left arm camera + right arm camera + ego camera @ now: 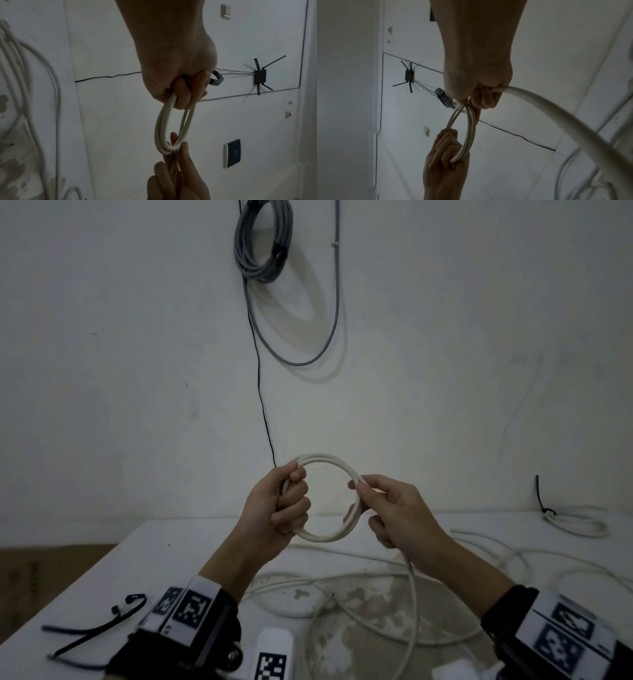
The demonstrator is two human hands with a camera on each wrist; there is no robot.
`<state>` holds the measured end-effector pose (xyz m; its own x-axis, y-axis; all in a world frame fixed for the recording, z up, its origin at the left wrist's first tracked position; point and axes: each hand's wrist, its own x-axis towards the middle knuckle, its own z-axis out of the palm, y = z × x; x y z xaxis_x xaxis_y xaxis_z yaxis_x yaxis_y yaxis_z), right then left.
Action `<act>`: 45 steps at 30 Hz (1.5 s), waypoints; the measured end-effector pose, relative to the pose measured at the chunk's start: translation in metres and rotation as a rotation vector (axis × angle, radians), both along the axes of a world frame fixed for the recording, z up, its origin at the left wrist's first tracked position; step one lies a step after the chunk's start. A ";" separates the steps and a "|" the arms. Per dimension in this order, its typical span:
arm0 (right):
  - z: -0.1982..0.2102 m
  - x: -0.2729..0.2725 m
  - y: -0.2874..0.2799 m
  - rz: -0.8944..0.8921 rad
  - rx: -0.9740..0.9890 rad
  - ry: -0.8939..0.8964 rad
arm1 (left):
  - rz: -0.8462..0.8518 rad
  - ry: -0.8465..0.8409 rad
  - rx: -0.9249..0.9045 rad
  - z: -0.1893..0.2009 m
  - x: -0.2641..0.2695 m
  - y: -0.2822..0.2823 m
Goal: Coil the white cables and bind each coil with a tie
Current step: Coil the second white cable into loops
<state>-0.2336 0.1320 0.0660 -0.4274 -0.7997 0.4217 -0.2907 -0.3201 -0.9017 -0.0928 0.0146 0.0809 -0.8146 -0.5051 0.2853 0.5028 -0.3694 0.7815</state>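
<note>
A round coil (329, 498) of smooth, off-white, round-section cable is held up above the white surface (144, 559), in front of a pale wall. About three turns are seen lying side by side in the loop. The coil's left side is gripped by the left hand (277, 505), whose fingers (291, 508) are curled fully round the bundled turns in a fist, thumb uppermost. The right side is pinched by the right hand (394, 515) between thumb and forefinger, while the other fingers are folded round the loose run of the cable (412, 594), which drops from under the palm in a long curve to the surface. In the right wrist view the same run (556, 111) is seen leaving the hand as a thick, matte strand. Both wrists are raised, with palms turned inward towards each other.

More slack white cable (342, 580) is spread in loose curves over the surface, whose paint is worn and blotched near the middle. Black ties (96, 628), thin and flat, are laid at the near left. A finished white coil (575, 523) bound with a black tie lies at the far right. A grey cable bundle (262, 244) is hung on the wall.
</note>
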 end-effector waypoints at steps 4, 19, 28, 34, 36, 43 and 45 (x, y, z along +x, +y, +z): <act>-0.005 -0.005 -0.005 -0.186 -0.141 0.275 | -0.004 0.003 0.120 -0.004 -0.005 0.000; -0.011 -0.003 0.003 -0.037 0.073 0.063 | 0.046 0.230 0.130 0.018 -0.012 0.010; -0.053 0.011 0.009 0.069 0.381 0.175 | 0.724 0.176 -0.439 0.030 -0.017 0.012; -0.043 0.019 0.013 0.160 0.380 0.507 | 0.855 -0.153 -1.185 0.002 -0.023 0.019; -0.037 0.015 0.014 0.098 0.306 0.618 | 0.815 -0.359 -1.415 -0.006 -0.022 0.020; -0.008 -0.023 0.021 -0.146 0.136 0.868 | 0.822 -0.915 -1.983 -0.020 -0.015 0.004; -0.009 -0.037 0.024 -0.161 0.210 1.030 | 0.823 -0.998 -1.986 -0.021 -0.011 -0.004</act>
<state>-0.2710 0.1556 0.0567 -0.0499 -0.8645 0.5001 -0.9704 -0.0766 -0.2292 -0.1039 0.0108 0.0596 -0.8080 -0.3874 0.4439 -0.5086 0.8390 -0.1936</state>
